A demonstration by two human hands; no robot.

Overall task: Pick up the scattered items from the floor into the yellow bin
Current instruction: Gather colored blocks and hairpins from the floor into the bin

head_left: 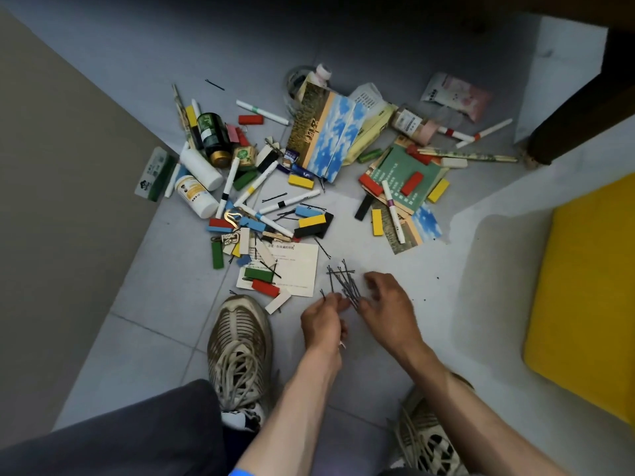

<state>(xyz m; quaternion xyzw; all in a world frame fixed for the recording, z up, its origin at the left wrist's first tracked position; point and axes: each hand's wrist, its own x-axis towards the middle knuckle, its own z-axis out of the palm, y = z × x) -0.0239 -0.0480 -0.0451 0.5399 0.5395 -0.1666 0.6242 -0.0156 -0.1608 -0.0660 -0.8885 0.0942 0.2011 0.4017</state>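
A bunch of dark hairpins (343,281) lies on the grey tiled floor just ahead of my hands. My left hand (323,319) pinches a hairpin or two at the bunch's near left side. My right hand (390,300) curls over the bunch's right side, fingertips touching the pins. The yellow bin (584,304) stands at the right edge. Beyond the pins lies a white card (299,266) with green and red blocks on it, then a wide scatter of coloured blocks, white markers (290,202), bottles (197,195) and booklets (324,132).
My two shoes (240,352) stand on the floor near the bottom, the left one touching the card's blocks. A beige wall (51,201) runs along the left. A dark wooden furniture leg (563,132) stands at the upper right. More loose hairpins lie among the markers.
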